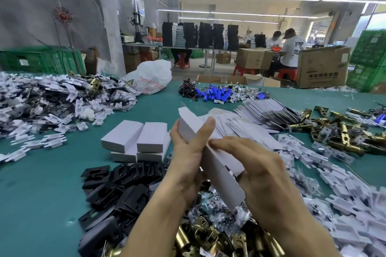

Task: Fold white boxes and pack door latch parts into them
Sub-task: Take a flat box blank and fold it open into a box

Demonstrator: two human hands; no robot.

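Note:
A long white box is held slanted above the green table, its far end flap up. My left hand grips its left side, thumb laid along the top face. My right hand holds the right side, fingers curled over the edge near the middle. Several folded white boxes are stacked just left of my hands. Black latch plates lie heaped below them. Brass latch bodies and small bagged parts lie under my wrists.
Flat unfolded box blanks fan out behind my hands. White inserts pile at the left and right. More brass latches lie at the right, blue batteries farther back, near a white bag. People sit at distant tables.

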